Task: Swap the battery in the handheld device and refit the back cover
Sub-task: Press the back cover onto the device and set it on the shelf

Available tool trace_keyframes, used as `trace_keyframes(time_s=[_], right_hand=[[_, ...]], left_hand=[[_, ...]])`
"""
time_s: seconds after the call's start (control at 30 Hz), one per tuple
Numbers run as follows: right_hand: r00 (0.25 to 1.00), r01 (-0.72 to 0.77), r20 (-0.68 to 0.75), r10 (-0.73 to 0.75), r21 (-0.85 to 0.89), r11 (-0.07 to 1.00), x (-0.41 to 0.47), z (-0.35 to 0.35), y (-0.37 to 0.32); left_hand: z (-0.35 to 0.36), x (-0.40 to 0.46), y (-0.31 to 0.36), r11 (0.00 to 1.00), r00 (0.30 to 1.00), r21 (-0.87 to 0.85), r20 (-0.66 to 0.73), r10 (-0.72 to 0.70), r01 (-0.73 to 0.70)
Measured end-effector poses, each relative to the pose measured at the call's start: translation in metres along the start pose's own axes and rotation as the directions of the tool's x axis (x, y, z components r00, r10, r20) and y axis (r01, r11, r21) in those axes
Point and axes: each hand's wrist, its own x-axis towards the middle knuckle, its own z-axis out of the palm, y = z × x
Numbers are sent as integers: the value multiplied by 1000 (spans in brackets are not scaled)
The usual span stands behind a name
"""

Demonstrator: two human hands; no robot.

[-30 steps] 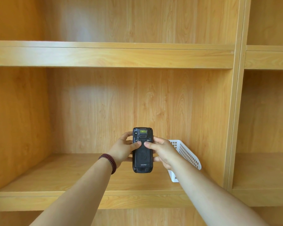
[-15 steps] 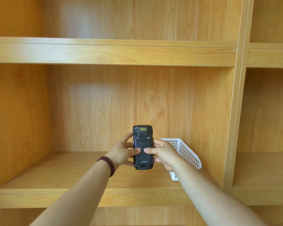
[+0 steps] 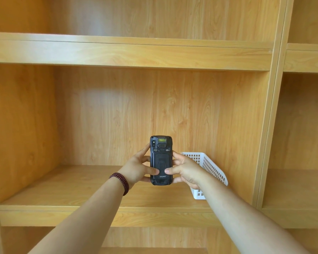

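Note:
A black handheld device [image 3: 161, 143] is held upright in front of the shelf, its back facing me. The back cover [image 3: 161, 162] sits on it, with a small yellow label near the top. My left hand [image 3: 136, 169] grips the left edge, thumb pressed on the lower cover. My right hand [image 3: 186, 170] grips the right edge, its thumb also on the lower cover, beside the left thumb. No loose battery is in sight.
A white perforated plastic basket [image 3: 211, 167] stands on the wooden shelf board [image 3: 72, 186] behind my right hand, by the upright divider [image 3: 268, 143]. What it holds is hidden. Another shelf [image 3: 128, 52] runs above. A dark red bead bracelet [image 3: 120, 181] circles my left wrist.
Both thumbs have slid down the back cover from near its top to its lower part. The device stays upright in both hands at about the same place.

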Motion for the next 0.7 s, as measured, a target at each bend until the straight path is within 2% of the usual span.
trace_keyframes(time_s=[0.1, 0.17, 0.33, 0.57, 0.7], right_hand=[[1000, -2, 4, 2, -8, 1000, 0, -1, 2], [1000, -20, 14, 20, 4, 1000, 1, -1, 3], [995, -32, -98, 33, 14, 999, 6, 0, 7], [995, -47, -87, 49, 21, 999, 5, 2, 6], [986, -81, -146, 81, 3, 997, 7, 7, 6]], left_hand=[[1, 0, 0, 1000, 1000, -14, 20, -9, 9], [2, 0, 0, 999, 999, -34, -32, -18, 17], [6, 2, -4, 999, 996, -36, -85, -17, 14], [6, -1, 2, 998, 995, -10, -82, -55, 55], [8, -1, 3, 999, 993, 13, -108, -45, 46]])
